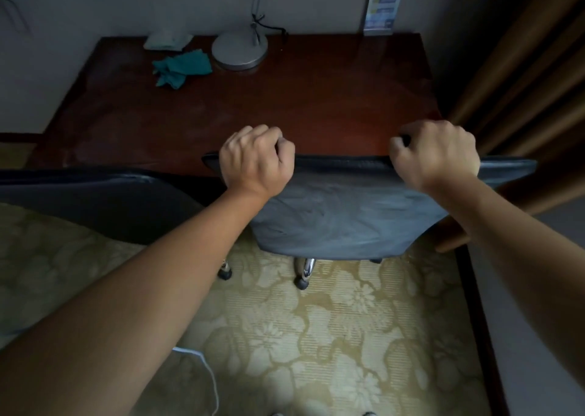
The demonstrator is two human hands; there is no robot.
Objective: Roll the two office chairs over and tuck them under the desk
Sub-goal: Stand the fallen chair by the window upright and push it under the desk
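A dark wooden desk point(285, 105) stands against the wall ahead. A grey-blue office chair point(342, 213) faces it at the right, its backrest top at the desk's front edge and its seat hidden under the desk. My left hand point(256, 159) and my right hand point(437, 156) both grip the top edge of that backrest. Chrome legs with black castors point(302, 281) show below it on the carpet. A second dark chair point(95, 200) sits to the left, its backrest also at the desk edge, untouched.
On the desk are a lamp with a round grey base point(239, 50), a teal cloth point(182, 69) and a pale folded cloth point(167, 40). Brown curtains point(522, 76) hang at the right. A white cable point(205, 371) lies on the patterned carpet.
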